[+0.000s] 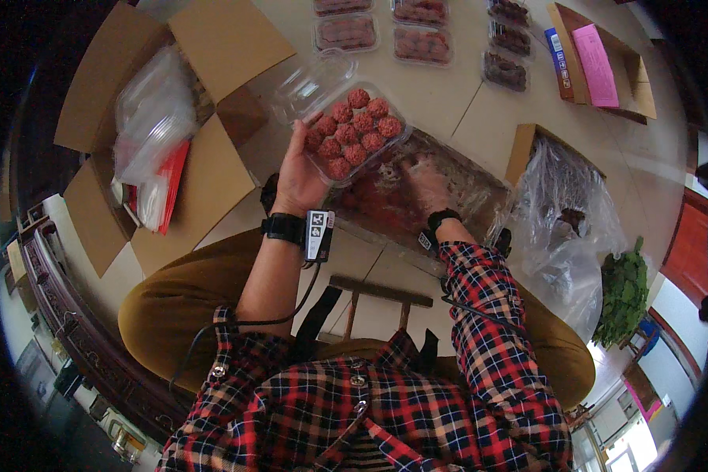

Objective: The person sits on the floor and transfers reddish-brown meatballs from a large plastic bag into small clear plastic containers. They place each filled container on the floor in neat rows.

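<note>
My left hand (300, 177) holds a clear plastic clamshell box (402, 127) by its near left side. Its lid (315, 82) is folded back, and rows of round, rough red balls (347, 134) lie inside. Just below and to the right of the box, my right hand (428, 183) reaches into a wide, shallow carton lined with plastic film (478, 177). Dark red contents (369, 203) show in its left part. The right hand is blurred; its fingertips and anything between them cannot be made out.
An open cardboard box (212, 183) on the left holds stacked clear containers (153, 124). Filled clamshells (423, 44) stand in rows on the tiled floor ahead. At the right are a carton with a pink sheet (595, 65), a plastic-lined box (522, 150) and a leafy plant (622, 295).
</note>
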`<state>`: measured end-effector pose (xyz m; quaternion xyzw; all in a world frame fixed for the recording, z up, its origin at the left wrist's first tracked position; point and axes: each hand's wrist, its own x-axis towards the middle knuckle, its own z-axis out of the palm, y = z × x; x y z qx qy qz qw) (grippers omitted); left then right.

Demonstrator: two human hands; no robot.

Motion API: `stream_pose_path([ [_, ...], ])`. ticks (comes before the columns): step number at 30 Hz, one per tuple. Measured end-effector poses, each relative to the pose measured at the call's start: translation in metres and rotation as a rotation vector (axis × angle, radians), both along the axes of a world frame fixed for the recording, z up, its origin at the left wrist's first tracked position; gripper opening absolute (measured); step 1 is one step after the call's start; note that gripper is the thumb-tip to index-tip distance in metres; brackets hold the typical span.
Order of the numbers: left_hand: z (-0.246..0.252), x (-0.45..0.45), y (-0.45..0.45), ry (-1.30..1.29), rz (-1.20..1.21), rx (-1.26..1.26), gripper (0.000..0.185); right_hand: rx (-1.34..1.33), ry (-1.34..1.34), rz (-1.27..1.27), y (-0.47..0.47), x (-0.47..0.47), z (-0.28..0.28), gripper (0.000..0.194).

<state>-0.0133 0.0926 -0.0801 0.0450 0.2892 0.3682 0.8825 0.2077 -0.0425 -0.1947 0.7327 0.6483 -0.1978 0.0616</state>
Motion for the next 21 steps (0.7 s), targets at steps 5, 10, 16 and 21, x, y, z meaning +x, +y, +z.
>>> stream_pose_path([
  [5,0.003,-0.001,0.0,0.041,0.004,0.019,0.047,-0.14,0.048,-0.11,0.014,0.004,-0.01,0.05],
  [10,0.0,0.001,0.0,0.075,0.009,0.029,0.048,-0.167,0.166,-0.091,0.027,-0.019,0.004,0.065],
  [16,-0.004,-0.002,0.001,0.034,-0.004,0.027,0.047,-0.023,0.28,-0.196,0.031,-0.028,-0.008,0.037],
  [21,-0.006,-0.001,0.001,0.032,-0.001,0.036,0.045,0.216,0.761,-0.627,-0.012,-0.006,0.029,0.034],
])
